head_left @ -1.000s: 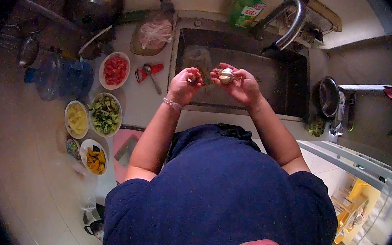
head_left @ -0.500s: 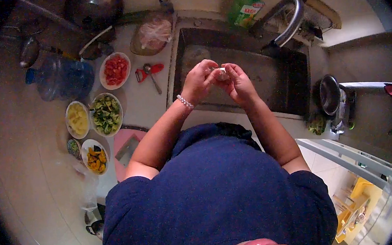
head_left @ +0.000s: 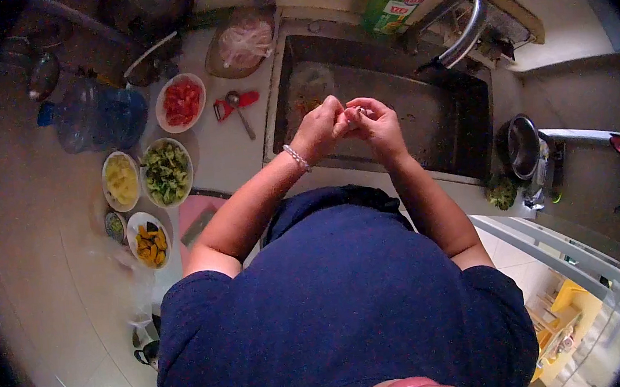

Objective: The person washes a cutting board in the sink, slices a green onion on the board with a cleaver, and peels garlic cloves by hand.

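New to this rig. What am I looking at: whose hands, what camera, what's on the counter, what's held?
No robot: these are a person's bare left hand and right hand, with a beaded bracelet on the left wrist. Every picture comes from one camera worn on the head, looking forward and down. The hands come together over the sink, a small pale item between them, mostly hidden. On the counter, to the left, are bowls of red, green, pale yellow and orange pieces, plus a spoon and a red-handled tool.
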The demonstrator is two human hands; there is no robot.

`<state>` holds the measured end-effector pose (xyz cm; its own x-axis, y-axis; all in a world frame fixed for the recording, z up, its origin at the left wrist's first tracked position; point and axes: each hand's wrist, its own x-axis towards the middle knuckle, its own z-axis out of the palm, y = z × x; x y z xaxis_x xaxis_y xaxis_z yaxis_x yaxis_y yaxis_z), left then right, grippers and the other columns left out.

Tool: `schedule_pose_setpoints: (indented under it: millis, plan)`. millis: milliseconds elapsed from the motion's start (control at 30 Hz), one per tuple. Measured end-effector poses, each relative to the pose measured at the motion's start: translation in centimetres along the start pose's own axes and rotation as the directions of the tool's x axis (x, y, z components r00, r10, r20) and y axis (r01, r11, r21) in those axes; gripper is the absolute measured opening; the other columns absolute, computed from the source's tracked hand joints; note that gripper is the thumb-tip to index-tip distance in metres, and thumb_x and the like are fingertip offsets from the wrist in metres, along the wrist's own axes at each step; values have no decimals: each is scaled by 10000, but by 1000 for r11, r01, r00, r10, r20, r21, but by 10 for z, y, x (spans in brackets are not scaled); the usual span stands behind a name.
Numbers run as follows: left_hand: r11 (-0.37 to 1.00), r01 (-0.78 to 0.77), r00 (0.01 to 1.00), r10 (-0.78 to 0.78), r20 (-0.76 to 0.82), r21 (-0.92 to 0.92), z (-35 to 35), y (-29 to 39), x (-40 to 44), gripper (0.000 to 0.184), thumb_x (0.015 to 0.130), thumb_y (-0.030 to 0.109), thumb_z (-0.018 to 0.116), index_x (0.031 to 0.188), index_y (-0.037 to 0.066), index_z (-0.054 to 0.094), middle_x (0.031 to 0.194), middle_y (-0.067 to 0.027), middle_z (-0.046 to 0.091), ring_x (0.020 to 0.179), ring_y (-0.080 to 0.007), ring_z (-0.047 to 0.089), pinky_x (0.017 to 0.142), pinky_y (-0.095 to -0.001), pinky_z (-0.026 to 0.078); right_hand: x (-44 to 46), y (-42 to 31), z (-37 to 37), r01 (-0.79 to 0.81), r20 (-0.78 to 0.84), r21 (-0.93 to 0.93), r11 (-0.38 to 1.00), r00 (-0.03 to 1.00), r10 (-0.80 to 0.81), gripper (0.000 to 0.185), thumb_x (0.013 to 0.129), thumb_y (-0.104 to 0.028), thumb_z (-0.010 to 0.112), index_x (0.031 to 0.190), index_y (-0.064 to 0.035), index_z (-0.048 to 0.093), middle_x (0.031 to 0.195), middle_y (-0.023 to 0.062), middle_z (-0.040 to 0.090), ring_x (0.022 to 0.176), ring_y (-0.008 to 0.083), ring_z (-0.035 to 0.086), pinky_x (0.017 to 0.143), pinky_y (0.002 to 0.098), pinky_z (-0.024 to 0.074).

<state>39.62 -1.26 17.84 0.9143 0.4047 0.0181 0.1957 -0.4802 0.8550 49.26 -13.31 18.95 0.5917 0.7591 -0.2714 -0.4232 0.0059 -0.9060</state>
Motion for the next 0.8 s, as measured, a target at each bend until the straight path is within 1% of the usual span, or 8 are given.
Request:
schedule_pose_setpoints:
  millis: [100, 200, 300, 367, 400, 533, 700, 800]
  plan:
    - [977, 157, 986, -162, -26, -147, 7, -14, -2, 245, 907, 266, 499, 950, 26, 480, 785, -111, 582, 687, -200, 586, 608, -331, 472, -1, -2, 7, 39, 35, -57, 998, 999, -37, 290, 826, -178, 640, 1033, -3, 535, 865, 97, 616, 774, 159, 624, 664, 302, 551]
    - [654, 87, 985, -170, -34, -752, 5, -24, 2, 268, 929, 301, 462, 962, 37, 494, 781, -57, 565, 685, -154, 559, 592, -288, 456, 6, -1, 5, 3, 2, 95, 996, 1000, -3, 273, 850, -180, 606, 1047, -16, 511, 945, 128, 597, 816, 204, 628, 697, 322, 554]
    - [369, 89, 985, -170, 27, -925, -7, -23, 2, 212, 947, 250, 434, 939, 52, 511, 816, -16, 561, 728, -105, 557, 633, -252, 455, 7, -7, -2, -83, 42, 417, 905, 997, 72, 202, 893, -171, 523, 1041, -37, 492, 1011, 162, 570, 879, 288, 614, 767, 376, 533]
    - [304, 128, 977, -202, 67, -944, -17, -6, 0, 235, 925, 275, 479, 973, 46, 503, 804, -30, 553, 686, -104, 508, 630, -235, 432, 5, -13, -4, -122, 91, 551, 826, 992, 85, 182, 902, -176, 495, 1023, -40, 502, 999, 169, 571, 897, 314, 605, 791, 398, 522]
    - [287, 150, 972, -217, 88, -946, -20, -4, -1, 226, 921, 261, 490, 979, 44, 506, 821, -28, 560, 690, -102, 509, 637, -240, 438, 4, -15, -2, -139, 26, 546, 826, 988, 150, 175, 881, -192, 530, 982, -54, 498, 847, 119, 605, 784, 240, 622, 685, 388, 539]
    - [205, 162, 968, -223, 116, -965, -20, 2, -2, 214, 907, 234, 522, 1002, 43, 509, 838, -27, 567, 672, -96, 491, 629, -248, 437, 7, -5, -12, -138, 98, 281, 950, 989, 114, 164, 887, -191, 530, 949, -40, 547, 875, 85, 610, 771, 181, 609, 662, 334, 527]
    - [287, 134, 988, -116, 105, -948, -11, -7, -2, 249, 893, 259, 538, 1019, 51, 485, 916, -60, 572, 776, -127, 557, 713, -278, 487, -1, -29, 15, -7, 111, -122, 992, 994, 20, 242, 869, -192, 578, 1031, -13, 598, 873, 50, 609, 720, 105, 587, 585, 253, 498]
    - [355, 113, 988, -136, 69, -928, -7, -1, -4, 231, 891, 247, 546, 1011, 58, 488, 895, -50, 569, 773, -117, 560, 707, -273, 490, 0, -19, 11, 124, 132, -212, 969, 986, -97, 252, 853, -170, 603, 1058, -23, 601, 847, 41, 624, 701, 96, 587, 544, 225, 480]
